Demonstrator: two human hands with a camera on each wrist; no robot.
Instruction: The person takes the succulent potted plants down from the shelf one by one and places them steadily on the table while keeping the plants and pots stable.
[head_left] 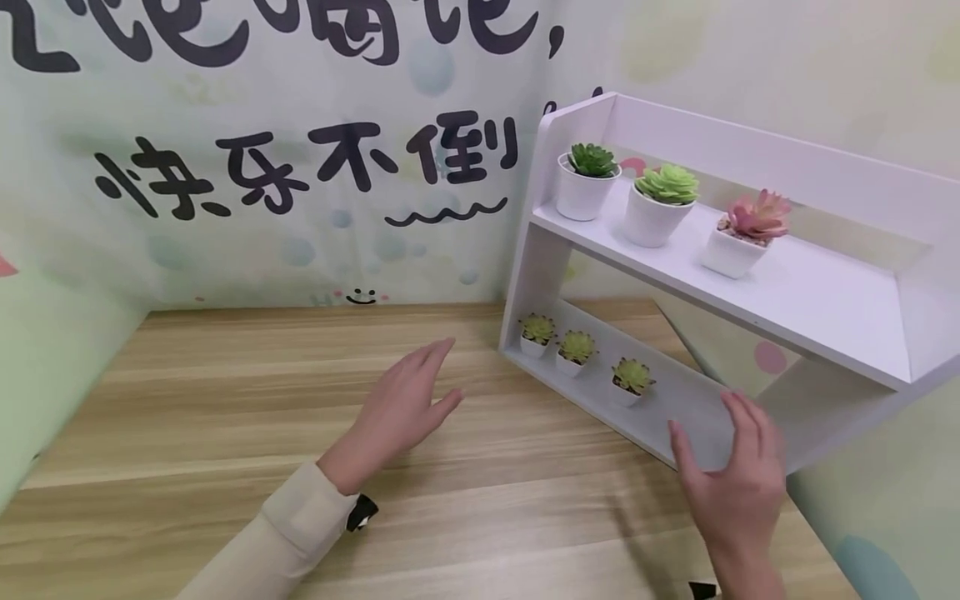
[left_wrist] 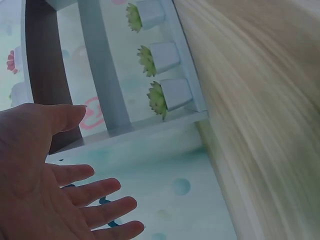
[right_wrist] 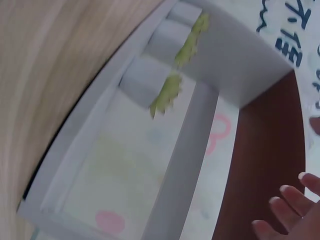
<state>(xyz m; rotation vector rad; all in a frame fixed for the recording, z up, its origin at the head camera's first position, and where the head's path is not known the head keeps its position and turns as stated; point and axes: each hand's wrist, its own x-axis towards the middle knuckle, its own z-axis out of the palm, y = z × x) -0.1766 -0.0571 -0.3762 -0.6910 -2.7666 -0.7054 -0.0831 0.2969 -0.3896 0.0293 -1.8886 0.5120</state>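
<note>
A white two-tier shelf (head_left: 817, 292) stands at the right of the wooden table. On its upper board are a dark green succulent (head_left: 588, 179), a light green succulent (head_left: 660, 204) and a pink succulent (head_left: 742, 233), each in a white pot. Three small yellow-green succulents (head_left: 575, 352) stand in a row on the lower board, towards its left end. My left hand (head_left: 397, 412) hovers over the table left of the shelf, fingers extended, holding nothing. Near the shelf's lower right front, my right hand (head_left: 738, 475) is held with thumb and fingers spread apart and nothing between them.
The wooden table (head_left: 225, 400) stretches out to the left of the shelf. Behind it hangs a pale printed cloth (head_left: 300, 250) with large black characters. The shelf's front edge runs diagonally across the table's right side.
</note>
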